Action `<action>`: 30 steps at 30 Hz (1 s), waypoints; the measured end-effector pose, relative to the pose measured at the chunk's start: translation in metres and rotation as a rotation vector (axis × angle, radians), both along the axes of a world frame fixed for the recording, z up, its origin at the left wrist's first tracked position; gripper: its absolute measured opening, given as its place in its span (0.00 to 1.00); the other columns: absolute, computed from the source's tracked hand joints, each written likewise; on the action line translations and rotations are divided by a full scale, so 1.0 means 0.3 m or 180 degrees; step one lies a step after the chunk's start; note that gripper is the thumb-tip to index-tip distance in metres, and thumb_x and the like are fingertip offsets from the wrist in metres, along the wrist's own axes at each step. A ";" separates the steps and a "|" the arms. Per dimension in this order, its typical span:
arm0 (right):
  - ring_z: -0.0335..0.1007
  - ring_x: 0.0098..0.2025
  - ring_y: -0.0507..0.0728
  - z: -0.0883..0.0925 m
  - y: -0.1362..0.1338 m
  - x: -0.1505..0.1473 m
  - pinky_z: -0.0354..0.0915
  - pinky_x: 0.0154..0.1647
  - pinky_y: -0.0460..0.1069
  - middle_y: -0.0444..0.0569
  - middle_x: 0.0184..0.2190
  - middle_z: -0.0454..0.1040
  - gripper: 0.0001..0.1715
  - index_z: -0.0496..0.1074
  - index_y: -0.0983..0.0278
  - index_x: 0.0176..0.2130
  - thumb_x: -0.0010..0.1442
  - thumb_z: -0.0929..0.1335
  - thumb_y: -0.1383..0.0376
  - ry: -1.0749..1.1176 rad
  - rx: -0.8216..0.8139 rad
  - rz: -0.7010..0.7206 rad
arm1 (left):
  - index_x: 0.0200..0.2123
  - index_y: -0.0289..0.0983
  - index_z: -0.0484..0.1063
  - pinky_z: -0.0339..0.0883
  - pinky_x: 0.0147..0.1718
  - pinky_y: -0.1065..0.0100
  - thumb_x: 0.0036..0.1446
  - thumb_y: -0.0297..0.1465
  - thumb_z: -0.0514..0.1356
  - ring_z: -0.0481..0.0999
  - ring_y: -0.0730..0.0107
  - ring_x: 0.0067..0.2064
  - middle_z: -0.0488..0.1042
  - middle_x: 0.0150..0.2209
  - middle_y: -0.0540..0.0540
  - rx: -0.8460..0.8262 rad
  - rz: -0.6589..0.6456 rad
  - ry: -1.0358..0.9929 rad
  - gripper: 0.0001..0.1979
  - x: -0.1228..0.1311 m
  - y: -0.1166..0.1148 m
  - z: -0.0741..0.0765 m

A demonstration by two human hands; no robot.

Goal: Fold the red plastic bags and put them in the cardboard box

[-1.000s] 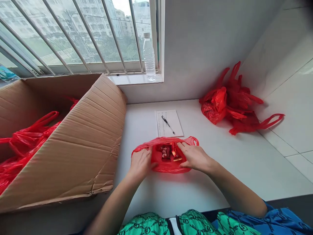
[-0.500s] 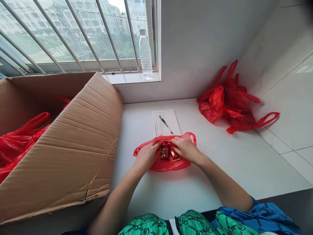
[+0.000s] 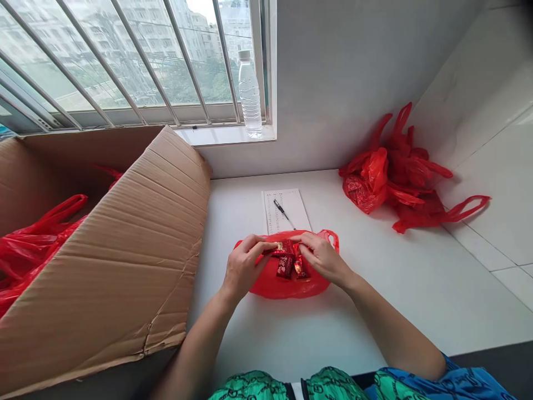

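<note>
Pinching a small wrapped sweet [image 3: 281, 246] between both sets of fingertips, over the mouth of the red bag [image 3: 287, 283] lying on the white counter [image 3: 375, 311]. Left hand [image 3: 244, 266] and right hand [image 3: 322, 256] now drawn close together at the bag's far rim, thumbs and forefingers closed on the sweet's ends, where a second ago both lay flat and spread on the plastic, holding the opening apart. Raised a little since then, so more of the contents showing: dark red packets [image 3: 291, 266] just under the fingers, inside the bag. Bag itself in much the same spot, just in front of the sheet of paper [image 3: 285, 208] with the pen [image 3: 283, 213] across it. Shifted, by the look of it, from opening the bag to handling one piece from it. Elsewhere: cardboard box [image 3: 120, 244] with red bags to the left, heap of red bags [image 3: 400, 172] in the far right corner, water bottle [image 3: 250, 91] on the window sill.
</note>
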State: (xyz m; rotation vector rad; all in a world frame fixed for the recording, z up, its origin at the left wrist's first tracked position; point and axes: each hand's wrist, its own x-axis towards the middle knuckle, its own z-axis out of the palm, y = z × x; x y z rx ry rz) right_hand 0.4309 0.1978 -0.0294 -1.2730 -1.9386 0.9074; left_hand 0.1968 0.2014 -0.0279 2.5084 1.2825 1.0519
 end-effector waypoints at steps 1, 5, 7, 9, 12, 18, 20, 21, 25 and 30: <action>0.72 0.46 0.57 0.008 -0.006 -0.006 0.68 0.48 0.54 0.50 0.44 0.75 0.18 0.72 0.60 0.52 0.69 0.58 0.63 0.0437 -0.0263 -0.0009 | 0.43 0.42 0.75 0.69 0.38 0.71 0.64 0.27 0.56 0.76 0.71 0.40 0.74 0.39 0.48 0.0162 -0.0017 -0.0088 0.09 0.001 -0.001 -0.004; 0.75 0.39 0.56 0.018 -0.024 -0.033 0.72 0.43 0.53 0.47 0.38 0.76 0.21 0.69 0.59 0.53 0.65 0.65 0.53 0.1776 -0.1325 0.0144 | 0.40 0.40 0.72 0.71 0.40 0.68 0.62 0.24 0.58 0.76 0.70 0.40 0.74 0.38 0.48 0.0455 -0.0028 -0.0305 0.07 0.011 -0.007 -0.013; 0.76 0.39 0.56 0.013 -0.024 -0.039 0.72 0.43 0.53 0.47 0.36 0.76 0.21 0.70 0.60 0.51 0.60 0.70 0.54 0.2096 -0.1481 0.0099 | 0.39 0.40 0.72 0.72 0.41 0.67 0.62 0.24 0.57 0.76 0.70 0.42 0.74 0.39 0.48 0.0381 -0.0047 -0.0422 0.06 0.017 -0.012 -0.011; 0.75 0.40 0.56 0.006 -0.019 -0.039 0.72 0.44 0.53 0.46 0.35 0.76 0.21 0.70 0.61 0.48 0.57 0.73 0.56 0.2221 -0.1476 -0.0009 | 0.37 0.40 0.71 0.73 0.43 0.66 0.63 0.24 0.56 0.76 0.69 0.44 0.73 0.40 0.47 0.0261 -0.0027 -0.0531 0.06 0.023 -0.015 -0.006; 0.75 0.41 0.56 0.002 -0.014 -0.031 0.72 0.46 0.54 0.47 0.36 0.76 0.21 0.71 0.61 0.47 0.57 0.73 0.56 0.2242 -0.1459 -0.0058 | 0.36 0.40 0.71 0.73 0.43 0.65 0.63 0.25 0.56 0.76 0.69 0.44 0.72 0.40 0.47 0.0185 0.0051 -0.0593 0.06 0.027 -0.018 -0.003; 0.75 0.41 0.55 0.016 -0.019 -0.025 0.71 0.45 0.53 0.45 0.35 0.76 0.20 0.70 0.60 0.47 0.57 0.73 0.56 0.2259 -0.1513 -0.0007 | 0.36 0.40 0.70 0.73 0.43 0.66 0.62 0.23 0.56 0.75 0.69 0.44 0.72 0.40 0.47 0.0248 0.0004 -0.0622 0.06 0.024 -0.017 -0.008; 0.75 0.38 0.54 0.024 -0.023 -0.026 0.71 0.43 0.52 0.45 0.35 0.76 0.17 0.70 0.61 0.44 0.58 0.72 0.55 0.2286 -0.1537 0.0020 | 0.36 0.40 0.70 0.73 0.43 0.66 0.62 0.23 0.57 0.76 0.70 0.43 0.73 0.40 0.47 0.0281 -0.0036 -0.0667 0.06 0.025 -0.018 -0.006; 0.75 0.36 0.53 0.029 -0.025 -0.027 0.72 0.41 0.51 0.45 0.34 0.76 0.16 0.70 0.61 0.42 0.60 0.71 0.54 0.2297 -0.1568 0.0053 | 0.36 0.40 0.70 0.73 0.43 0.66 0.62 0.23 0.57 0.76 0.70 0.43 0.73 0.40 0.48 0.0287 -0.0063 -0.0689 0.06 0.027 -0.019 -0.003; 0.76 0.33 0.55 0.041 -0.034 -0.032 0.71 0.35 0.51 0.45 0.31 0.77 0.18 0.69 0.62 0.39 0.60 0.70 0.51 0.2155 -0.1858 0.0237 | 0.35 0.40 0.70 0.74 0.43 0.66 0.63 0.25 0.56 0.77 0.69 0.45 0.76 0.41 0.48 0.0229 -0.0214 -0.0709 0.05 0.035 -0.026 0.005; 0.77 0.42 0.58 0.038 -0.041 -0.051 0.71 0.45 0.54 0.49 0.39 0.79 0.24 0.71 0.62 0.47 0.56 0.73 0.53 0.2109 -0.2014 0.0437 | 0.44 0.40 0.69 0.74 0.42 0.66 0.65 0.27 0.54 0.77 0.70 0.44 0.75 0.45 0.45 -0.0120 -0.0149 -0.0933 0.07 0.040 -0.034 0.005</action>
